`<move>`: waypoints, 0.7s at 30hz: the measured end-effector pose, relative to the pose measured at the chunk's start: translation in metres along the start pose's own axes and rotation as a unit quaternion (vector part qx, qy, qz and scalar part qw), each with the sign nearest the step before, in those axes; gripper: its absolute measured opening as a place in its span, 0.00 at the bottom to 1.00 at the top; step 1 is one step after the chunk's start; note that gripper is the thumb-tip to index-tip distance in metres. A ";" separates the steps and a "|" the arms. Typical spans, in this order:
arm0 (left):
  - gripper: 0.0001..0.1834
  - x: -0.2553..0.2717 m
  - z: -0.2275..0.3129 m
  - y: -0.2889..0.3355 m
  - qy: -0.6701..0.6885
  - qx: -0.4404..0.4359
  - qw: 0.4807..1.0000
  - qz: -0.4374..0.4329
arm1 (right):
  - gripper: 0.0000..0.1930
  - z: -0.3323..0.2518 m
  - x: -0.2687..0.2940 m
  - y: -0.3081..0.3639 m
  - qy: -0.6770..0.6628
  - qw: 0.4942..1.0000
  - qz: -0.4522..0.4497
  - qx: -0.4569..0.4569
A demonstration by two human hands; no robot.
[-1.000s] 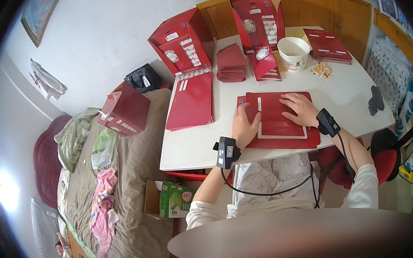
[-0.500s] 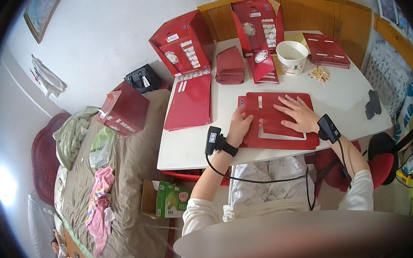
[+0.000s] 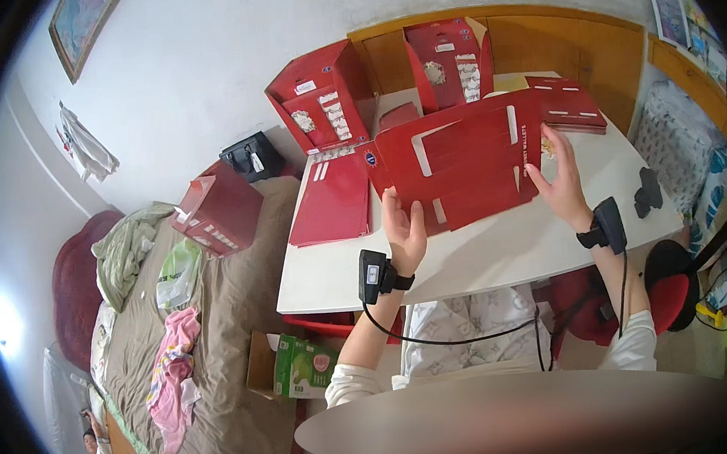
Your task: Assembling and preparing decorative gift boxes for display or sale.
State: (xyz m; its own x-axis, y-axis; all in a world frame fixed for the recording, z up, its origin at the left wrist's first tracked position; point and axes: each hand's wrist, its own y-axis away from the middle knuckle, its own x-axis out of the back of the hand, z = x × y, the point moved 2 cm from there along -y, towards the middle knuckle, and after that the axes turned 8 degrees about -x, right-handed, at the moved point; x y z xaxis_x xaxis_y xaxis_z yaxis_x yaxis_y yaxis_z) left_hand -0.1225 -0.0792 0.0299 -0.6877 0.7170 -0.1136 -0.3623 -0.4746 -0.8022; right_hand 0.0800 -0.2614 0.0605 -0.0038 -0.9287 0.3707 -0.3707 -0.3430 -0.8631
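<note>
Holding red card (image 3: 470, 162) tilted up, lengthwise from loosely curled left hand (image 3: 404, 231) at lower-left edge to wider-spread right hand (image 3: 561, 181) at right edge, touching both.

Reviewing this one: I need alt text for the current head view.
A red card sheet with pale slots is tilted up between a person's left hand and right hand over a white table; two red boxes stand behind.

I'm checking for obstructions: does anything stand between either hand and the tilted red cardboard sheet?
Nothing visible does. The left hand is at the lower left of the red cardboard sheet, the right hand at its right edge, with no other object between.
</note>
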 end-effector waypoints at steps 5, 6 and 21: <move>0.17 0.004 -0.006 -0.003 -0.017 -0.039 0.999 0.013 | 0.24 0.003 -0.004 -0.002 -0.126 0.989 -0.029 -0.078; 0.17 0.003 -0.004 -0.004 -0.012 -0.039 0.999 0.010 | 0.24 0.005 -0.003 0.000 -0.121 0.989 -0.026 -0.079; 0.27 0.032 -0.026 0.001 -0.099 0.251 0.961 0.056 | 0.06 0.012 0.011 0.022 -0.281 0.934 -0.122 -0.184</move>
State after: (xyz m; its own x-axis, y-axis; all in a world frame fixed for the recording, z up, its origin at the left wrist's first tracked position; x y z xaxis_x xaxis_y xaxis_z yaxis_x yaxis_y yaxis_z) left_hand -0.1287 -0.0433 0.0106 -0.8281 0.5598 -0.0291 -0.5033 -0.7654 -0.4012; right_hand 0.0828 -0.2807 0.0416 0.5721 -0.7921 0.2126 -0.5922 -0.5783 -0.5612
